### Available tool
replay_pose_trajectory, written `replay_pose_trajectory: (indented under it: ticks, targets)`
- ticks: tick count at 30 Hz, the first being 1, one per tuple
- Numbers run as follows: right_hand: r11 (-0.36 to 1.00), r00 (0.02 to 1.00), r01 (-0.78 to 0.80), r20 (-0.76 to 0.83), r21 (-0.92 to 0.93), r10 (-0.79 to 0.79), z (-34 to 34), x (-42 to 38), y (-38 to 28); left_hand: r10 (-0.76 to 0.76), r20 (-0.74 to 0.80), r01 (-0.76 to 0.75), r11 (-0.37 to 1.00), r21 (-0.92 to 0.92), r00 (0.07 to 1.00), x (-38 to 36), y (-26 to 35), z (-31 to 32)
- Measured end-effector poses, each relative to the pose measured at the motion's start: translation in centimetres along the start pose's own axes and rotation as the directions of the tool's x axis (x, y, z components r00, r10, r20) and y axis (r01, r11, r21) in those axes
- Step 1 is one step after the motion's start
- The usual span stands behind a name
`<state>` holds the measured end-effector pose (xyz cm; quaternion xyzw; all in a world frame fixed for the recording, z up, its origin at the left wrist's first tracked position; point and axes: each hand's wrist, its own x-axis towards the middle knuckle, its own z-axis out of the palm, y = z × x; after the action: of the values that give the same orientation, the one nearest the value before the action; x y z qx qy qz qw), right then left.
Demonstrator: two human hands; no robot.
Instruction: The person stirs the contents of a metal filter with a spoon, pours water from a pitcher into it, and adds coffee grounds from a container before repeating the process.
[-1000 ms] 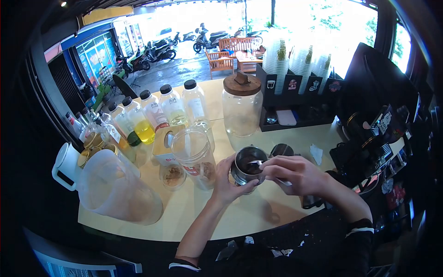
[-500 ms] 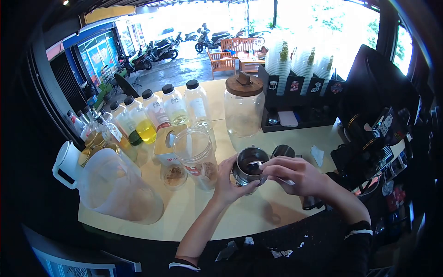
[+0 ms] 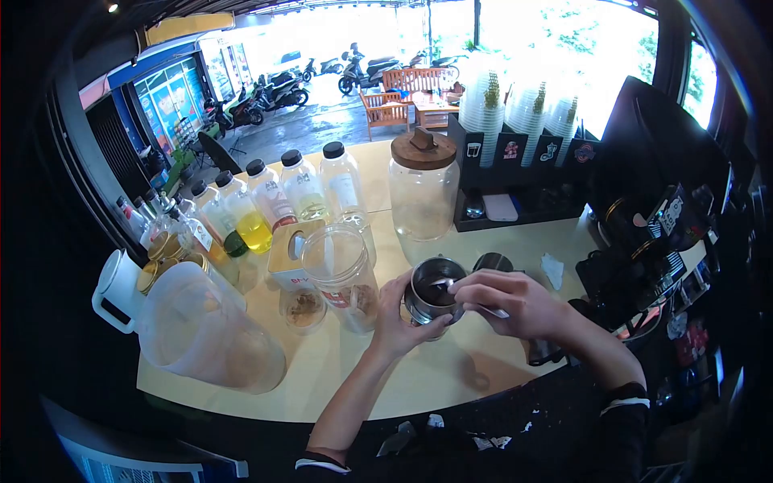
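Observation:
My left hand (image 3: 396,320) wraps round the near left side of a metal cup (image 3: 436,309), thumb at the front. The cup's inside looks dark; what fills it is hard to make out. My right hand (image 3: 515,302) pinches a spoon (image 3: 441,283) whose bowl dips inside the rim. Left of the cup stands a tall clear jar (image 3: 338,262), and beside it a small clear container (image 3: 303,311) holds brown powder. A dark cylindrical cup (image 3: 493,262) sits just behind my right hand.
A large translucent pitcher (image 3: 193,330) and a white jug (image 3: 119,286) stand at the left. Black-capped bottles (image 3: 299,183) line the back left. A wood-lidded glass jar (image 3: 424,193) and a black cup holder (image 3: 531,173) stand behind. Dark equipment (image 3: 620,266) occupies the right.
The spoon's bowl has shifted slightly within the metal cup, and my right hand has tilted a little with it. My left hand keeps its hold on the cup.

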<state>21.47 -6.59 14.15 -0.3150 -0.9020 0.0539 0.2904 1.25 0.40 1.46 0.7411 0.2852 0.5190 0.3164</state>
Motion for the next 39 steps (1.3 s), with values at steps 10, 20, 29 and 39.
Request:
replay_pose_trajectory:
  ticks: [10,20,29,39]
  targets:
    - [1.0,0.999,-0.018,-0.034,-0.023,0.017,0.4,0.0,0.5,0.073,-0.004,-0.073,0.995,0.067,0.997,0.1,0.0,0.0]
    - [0.995,0.997,0.01,-0.072,0.104,-0.002,0.7,0.4,0.1,0.074,-0.02,-0.073,0.995,0.062,0.997,0.0,-0.3,0.1]
    - [0.994,1.0,0.005,-0.018,0.106,-0.003,-0.2,0.4,-0.1,0.019,-0.008,-0.019,1.0,-0.002,1.0,0.0,-0.2,0.2]
    - [0.995,0.996,0.045,0.085,-0.09,-0.038,-1.6,3.5,-0.7,0.02,-0.01,-0.02,1.0,-0.02,1.0,0.0,0.0,0.2]
